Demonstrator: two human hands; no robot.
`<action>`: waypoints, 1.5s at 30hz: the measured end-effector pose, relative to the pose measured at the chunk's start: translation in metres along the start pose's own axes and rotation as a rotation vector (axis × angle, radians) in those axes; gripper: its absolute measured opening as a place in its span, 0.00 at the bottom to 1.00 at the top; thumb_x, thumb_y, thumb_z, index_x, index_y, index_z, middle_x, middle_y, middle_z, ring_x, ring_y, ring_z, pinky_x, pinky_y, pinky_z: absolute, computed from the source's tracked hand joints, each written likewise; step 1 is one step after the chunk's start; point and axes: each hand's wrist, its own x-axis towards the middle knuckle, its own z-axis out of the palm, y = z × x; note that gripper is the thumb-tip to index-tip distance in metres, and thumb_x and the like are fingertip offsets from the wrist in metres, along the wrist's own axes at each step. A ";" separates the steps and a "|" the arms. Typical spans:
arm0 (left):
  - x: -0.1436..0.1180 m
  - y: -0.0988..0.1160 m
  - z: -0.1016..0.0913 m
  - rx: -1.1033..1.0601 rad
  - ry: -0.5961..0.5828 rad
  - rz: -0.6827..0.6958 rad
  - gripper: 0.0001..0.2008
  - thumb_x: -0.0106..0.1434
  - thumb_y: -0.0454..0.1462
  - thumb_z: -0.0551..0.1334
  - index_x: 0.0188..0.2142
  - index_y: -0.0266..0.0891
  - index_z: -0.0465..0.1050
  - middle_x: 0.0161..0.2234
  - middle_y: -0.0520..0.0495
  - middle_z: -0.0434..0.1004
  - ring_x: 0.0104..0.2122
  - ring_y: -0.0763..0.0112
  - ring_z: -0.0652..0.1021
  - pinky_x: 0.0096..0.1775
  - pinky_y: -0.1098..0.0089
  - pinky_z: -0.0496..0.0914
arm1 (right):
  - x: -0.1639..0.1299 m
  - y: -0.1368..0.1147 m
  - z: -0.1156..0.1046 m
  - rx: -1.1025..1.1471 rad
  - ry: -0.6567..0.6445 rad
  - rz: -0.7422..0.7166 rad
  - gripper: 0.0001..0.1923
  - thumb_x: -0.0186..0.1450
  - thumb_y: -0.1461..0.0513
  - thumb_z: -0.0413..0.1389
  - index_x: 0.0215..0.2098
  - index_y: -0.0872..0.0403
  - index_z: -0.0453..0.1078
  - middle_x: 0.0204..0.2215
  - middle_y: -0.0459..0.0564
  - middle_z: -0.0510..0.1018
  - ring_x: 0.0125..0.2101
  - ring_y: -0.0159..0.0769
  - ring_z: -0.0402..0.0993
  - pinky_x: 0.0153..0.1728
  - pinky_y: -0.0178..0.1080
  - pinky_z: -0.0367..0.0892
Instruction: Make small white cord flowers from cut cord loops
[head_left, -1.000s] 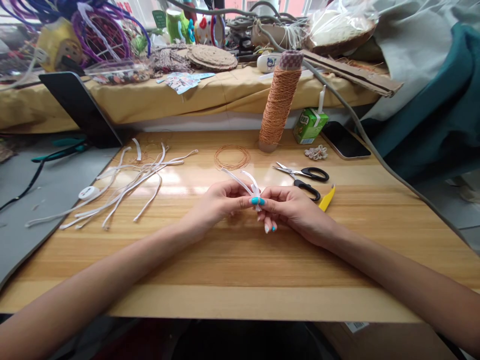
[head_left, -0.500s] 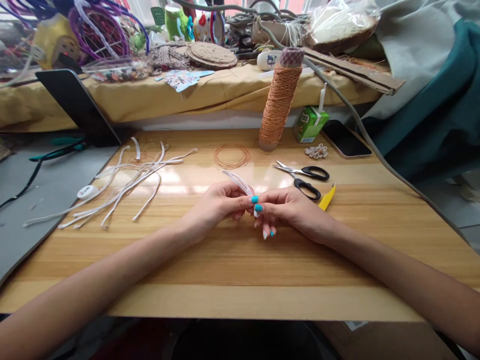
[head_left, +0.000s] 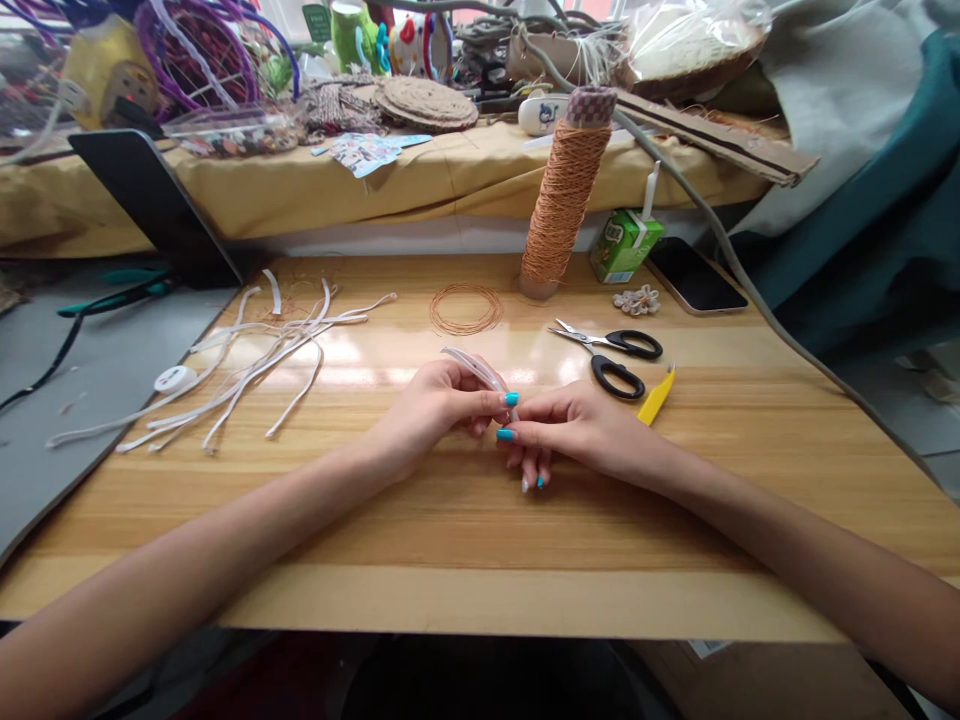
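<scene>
My left hand point(head_left: 469, 400) is closed in a pinch on a bundle of thin white cords point(head_left: 474, 368), whose loose ends stick up toward the upper left. Close against it, my right hand point(head_left: 551, 430) has thumb and fingers pressed together at the lower end of the same white cords. Fingers hide most of that end. Beyond my hands lies a coil of thin orange cord point(head_left: 466, 309). To the right are black-handled scissors point(head_left: 611, 352) with parted blades and a yellow tool point(head_left: 657, 396) with a pointed tip.
Several white cords point(head_left: 255, 375) lie tangled at the left beside a round white tape measure point(head_left: 175, 379). At the back stand an orange cord spool point(head_left: 568, 200) and a green drink carton point(head_left: 626, 245). A phone point(head_left: 696, 275) and a small beaded piece point(head_left: 636, 300) lie nearby.
My right thumb and fingers have shifted slightly down and left along the cords. My left hand keeps its pinch in nearly the same place. The whole view has shifted a little.
</scene>
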 end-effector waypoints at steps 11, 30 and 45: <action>-0.002 0.000 0.000 -0.031 0.002 -0.014 0.07 0.49 0.33 0.63 0.20 0.31 0.67 0.18 0.51 0.70 0.16 0.82 0.67 0.21 0.78 0.61 | -0.002 0.000 0.007 -0.048 0.001 -0.027 0.12 0.62 0.61 0.48 0.36 0.61 0.68 0.24 0.48 0.73 0.24 0.31 0.75 0.19 0.27 0.66; 0.004 0.003 -0.006 -0.045 0.083 -0.009 0.11 0.44 0.35 0.66 0.18 0.32 0.65 0.15 0.54 0.67 0.14 0.83 0.64 0.18 0.78 0.56 | -0.003 -0.001 0.011 -0.145 0.079 0.018 0.13 0.59 0.57 0.52 0.25 0.59 0.67 0.18 0.45 0.71 0.18 0.25 0.68 0.20 0.29 0.65; 0.001 0.002 -0.006 -0.016 0.040 -0.016 0.11 0.46 0.36 0.65 0.19 0.33 0.64 0.14 0.55 0.65 0.14 0.83 0.64 0.16 0.79 0.55 | -0.005 -0.002 0.014 -0.266 0.128 -0.039 0.13 0.60 0.58 0.49 0.22 0.57 0.63 0.15 0.42 0.66 0.14 0.23 0.63 0.16 0.28 0.61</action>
